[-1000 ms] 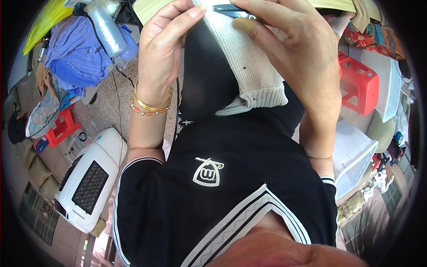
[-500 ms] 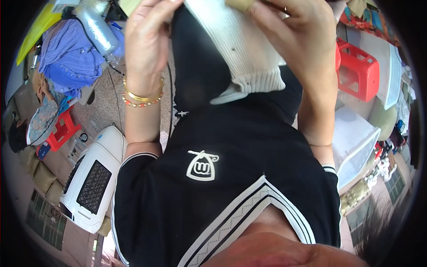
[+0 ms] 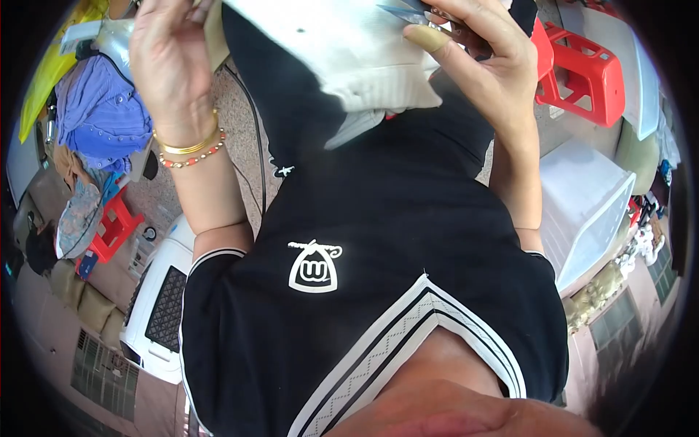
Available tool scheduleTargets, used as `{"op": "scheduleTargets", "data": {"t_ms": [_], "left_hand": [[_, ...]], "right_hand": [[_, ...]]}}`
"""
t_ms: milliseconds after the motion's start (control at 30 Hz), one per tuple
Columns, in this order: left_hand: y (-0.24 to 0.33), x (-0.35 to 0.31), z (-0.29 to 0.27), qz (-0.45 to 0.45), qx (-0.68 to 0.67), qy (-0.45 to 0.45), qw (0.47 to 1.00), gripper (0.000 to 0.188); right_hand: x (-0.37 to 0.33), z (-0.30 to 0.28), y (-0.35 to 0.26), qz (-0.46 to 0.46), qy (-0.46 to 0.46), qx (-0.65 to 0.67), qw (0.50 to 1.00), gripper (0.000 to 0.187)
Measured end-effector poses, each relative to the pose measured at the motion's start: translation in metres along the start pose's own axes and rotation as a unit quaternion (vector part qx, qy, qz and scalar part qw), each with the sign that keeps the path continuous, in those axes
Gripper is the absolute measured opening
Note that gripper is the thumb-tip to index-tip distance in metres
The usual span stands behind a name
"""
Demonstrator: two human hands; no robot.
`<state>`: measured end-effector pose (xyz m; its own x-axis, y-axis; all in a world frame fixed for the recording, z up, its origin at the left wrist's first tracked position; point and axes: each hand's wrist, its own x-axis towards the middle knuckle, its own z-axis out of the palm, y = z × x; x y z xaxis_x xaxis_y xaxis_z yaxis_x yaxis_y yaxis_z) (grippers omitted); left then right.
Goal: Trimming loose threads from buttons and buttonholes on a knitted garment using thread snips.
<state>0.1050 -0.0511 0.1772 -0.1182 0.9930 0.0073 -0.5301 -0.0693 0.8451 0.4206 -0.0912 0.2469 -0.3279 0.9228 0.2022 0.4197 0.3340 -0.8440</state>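
Observation:
A white ribbed knit garment piece (image 3: 349, 51) spreads over my lap in black trousers, its thicker ribbed cuff (image 3: 393, 87) toward me and a dark speck on its surface. My left hand (image 3: 171, 65), wearing gold and beaded bracelets, is at the upper left with its fingers closed at the garment's edge; the top of the picture cuts off part of them. Over the garment's right side, my right hand (image 3: 480, 58) grips small thread snips (image 3: 400, 12), whose pointed blades face left. A yellowish cover (image 3: 427, 38) wraps the thumb.
Purple-blue clothing (image 3: 109, 109) lies at the left, with a yellow bag (image 3: 36, 95) beyond. A white machine (image 3: 149, 320) with a dark grille stands lower left. To the right are a red stool (image 3: 582, 73) and a translucent bin (image 3: 582, 204). A black cable (image 3: 251, 116) runs past my left leg.
My left hand has moved left, and the knit piece has shifted left and up. My right hand has tilted, bringing the snips' blades into view.

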Motion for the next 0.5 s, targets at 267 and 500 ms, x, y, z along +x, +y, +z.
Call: {"op": "scheduleTargets", "data": {"t_ms": [267,500], "left_hand": [[0.014,0.042,-0.004,0.065,0.009,-0.032,0.997,0.013],[0.006,0.055,-0.004,0.073,0.074,0.019,0.994,0.013]], "right_hand": [[-0.07,0.008,0.059,0.108,-0.114,-0.011,0.988,0.062],[-0.086,0.028,0.088,0.036,-0.057,-0.016,0.998,0.035]]}}
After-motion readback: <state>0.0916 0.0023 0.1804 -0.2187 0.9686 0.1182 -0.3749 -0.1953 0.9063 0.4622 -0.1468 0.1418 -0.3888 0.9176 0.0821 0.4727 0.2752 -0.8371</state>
